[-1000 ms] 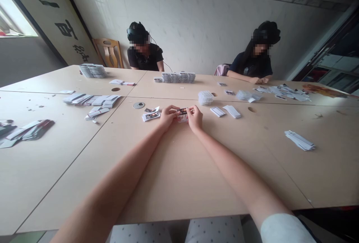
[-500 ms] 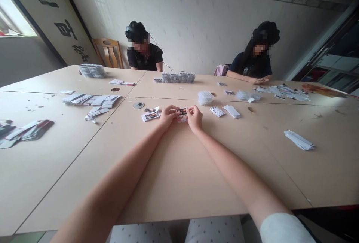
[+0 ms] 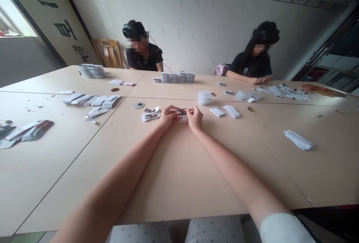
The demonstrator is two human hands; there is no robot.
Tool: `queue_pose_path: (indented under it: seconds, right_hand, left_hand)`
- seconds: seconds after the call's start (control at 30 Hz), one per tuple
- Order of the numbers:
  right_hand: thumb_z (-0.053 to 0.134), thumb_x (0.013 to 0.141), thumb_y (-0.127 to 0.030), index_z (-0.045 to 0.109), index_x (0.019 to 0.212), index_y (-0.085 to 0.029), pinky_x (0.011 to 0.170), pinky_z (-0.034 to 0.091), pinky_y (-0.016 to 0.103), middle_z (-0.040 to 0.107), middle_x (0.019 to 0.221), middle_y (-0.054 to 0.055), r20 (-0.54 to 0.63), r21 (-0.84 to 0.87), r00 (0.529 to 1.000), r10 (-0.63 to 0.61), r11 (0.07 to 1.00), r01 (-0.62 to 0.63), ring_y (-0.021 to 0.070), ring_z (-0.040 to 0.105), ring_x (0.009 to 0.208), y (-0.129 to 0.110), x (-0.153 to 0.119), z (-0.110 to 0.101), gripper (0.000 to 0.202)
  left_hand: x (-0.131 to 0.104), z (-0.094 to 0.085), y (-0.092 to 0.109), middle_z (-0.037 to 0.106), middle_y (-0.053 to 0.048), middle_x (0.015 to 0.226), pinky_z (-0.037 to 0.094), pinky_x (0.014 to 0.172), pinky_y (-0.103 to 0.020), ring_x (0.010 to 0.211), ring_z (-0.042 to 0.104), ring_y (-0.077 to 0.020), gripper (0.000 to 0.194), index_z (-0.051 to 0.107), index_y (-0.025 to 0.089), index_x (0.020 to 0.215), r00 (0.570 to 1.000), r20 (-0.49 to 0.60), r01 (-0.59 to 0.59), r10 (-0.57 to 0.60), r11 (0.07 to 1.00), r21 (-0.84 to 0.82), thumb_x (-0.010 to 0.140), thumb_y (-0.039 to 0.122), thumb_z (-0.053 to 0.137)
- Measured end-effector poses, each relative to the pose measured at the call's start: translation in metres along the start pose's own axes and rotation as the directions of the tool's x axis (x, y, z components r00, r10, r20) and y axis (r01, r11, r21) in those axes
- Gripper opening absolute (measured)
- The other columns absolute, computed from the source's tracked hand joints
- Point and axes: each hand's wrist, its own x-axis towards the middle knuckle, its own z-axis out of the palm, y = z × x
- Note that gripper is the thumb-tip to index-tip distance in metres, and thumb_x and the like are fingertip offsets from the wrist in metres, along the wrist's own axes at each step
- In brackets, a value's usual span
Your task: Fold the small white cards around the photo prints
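Observation:
Between my two hands is a small dark printed card (image 3: pixel 181 111), pinched at its left end by my left hand (image 3: pixel 168 116) and at its right end by my right hand (image 3: pixel 195 117). Just below the card, a clear plastic piece (image 3: pixel 183 118) shows between the hands; its full shape is hard to make out. Left of my left hand lies a small pile of printed cards (image 3: pixel 152 115). To the right of my right hand are two stacks of white cards, one with dark borders (image 3: pixel 217 111) and one plainer (image 3: pixel 232 111).
Clear plastic pieces (image 3: pixel 205 97) are piled beyond my right hand. White folded papers (image 3: pixel 92 100) lie at left, more (image 3: pixel 299 140) at right. Packed stacks (image 3: pixel 178 77) stand at the far side. Two people, one at left (image 3: pixel 144 54) and one at right (image 3: pixel 254 61), sit across the table (image 3: pixel 179 187).
My hands stay in nearly the same place, still at the card. The person across at left has shifted their head slightly to the left.

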Motion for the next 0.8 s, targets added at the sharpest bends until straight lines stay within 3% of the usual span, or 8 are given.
queue_pose_path:
  seconds: [0.23,0.4,0.8]
  right_hand:
    - [0.055,0.081,-0.042,0.047,0.075,-0.023,0.037,0.036,0.023,0.054,0.055,-0.004,0.022,0.067,0.998,0.063,0.996,-0.065,0.0139,0.051,0.040,0.0012,0.0006,-0.0007,0.021]
    - [0.057,0.080,-0.041,0.049,0.086,-0.023,0.037,0.036,0.023,0.052,0.053,-0.007,0.047,0.131,0.993,0.111,0.984,-0.117,0.0130,0.050,0.036,0.0041,0.0039,-0.0004,0.020]
    - [0.054,0.080,-0.040,0.054,0.083,-0.022,0.036,0.036,0.023,0.051,0.050,-0.007,0.075,0.192,0.986,0.147,0.968,-0.159,0.0133,0.050,0.034,0.0088,0.0081,0.0008,0.018]
  left_hand:
    - [-0.0007,0.0011,0.0016,0.070,-0.005,0.077,0.056,0.061,-0.030,0.065,0.065,-0.0158,0.042,0.061,0.015,0.083,1.000,-0.012,0.008,-0.009,1.000,-0.006,0.056,0.037,0.083]
    - [-0.0005,0.0006,0.0009,0.071,-0.006,0.081,0.056,0.063,-0.031,0.070,0.067,-0.0174,0.043,0.061,0.015,0.085,1.000,-0.011,0.008,-0.008,1.000,0.005,0.057,0.038,0.083]
    - [-0.0016,0.0001,0.0020,0.071,-0.005,0.082,0.056,0.065,-0.031,0.068,0.066,-0.0164,0.042,0.061,0.015,0.086,1.000,-0.005,0.016,-0.016,1.000,0.009,0.058,0.038,0.083]
